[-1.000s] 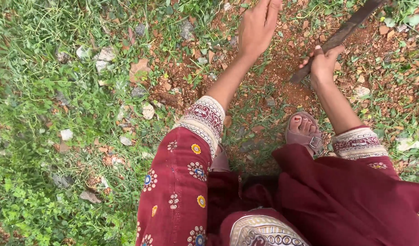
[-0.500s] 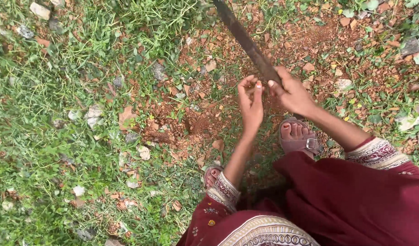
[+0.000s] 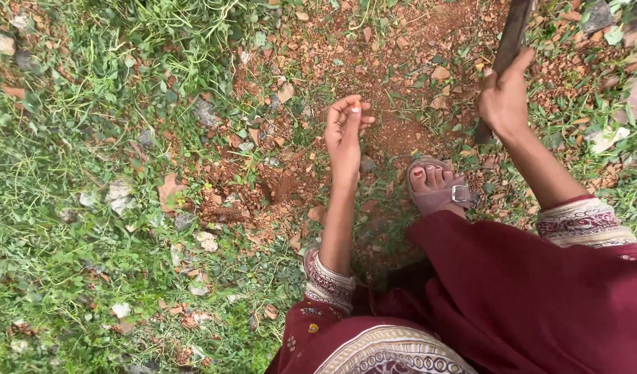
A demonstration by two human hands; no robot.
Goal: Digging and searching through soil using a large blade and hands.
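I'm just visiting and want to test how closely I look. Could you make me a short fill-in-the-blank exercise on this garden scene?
1. The right hand grips a long dark ____ by its lower end.
2. The left hand holds ____, its fingers loosely curled above the reddish soil.
3. The sandal on the foot is fastened by a strap with a metal ____.

Missing words: blade; nothing; buckle

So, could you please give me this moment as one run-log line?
right hand: grips dark tool | left hand: empty, fingers curled, above red soil | sandal beside
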